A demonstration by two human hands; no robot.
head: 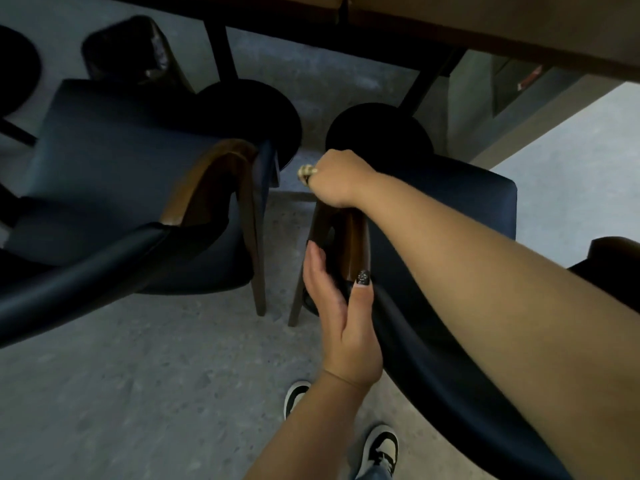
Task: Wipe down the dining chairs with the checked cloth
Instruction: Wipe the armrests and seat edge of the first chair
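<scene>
Two dark blue dining chairs with brown wooden frames stand side by side. My right hand (341,178) reaches forward over the right chair (467,195) and grips the front top of its wooden arm. A small pale checked bit of the cloth (306,172) sticks out from its fingers; the rest is hidden in the fist. My left hand (343,317) grips the near end of the same chair's padded backrest, thumb on the inner side and fingers on the outer side. The left chair (121,154) stands untouched.
A wooden table (467,19) runs across the top, with black legs on two round black bases (252,112) under it. A further dark chair (131,50) stands at the back left. Grey concrete floor lies between the chairs, and my shoes (379,448) are at the bottom.
</scene>
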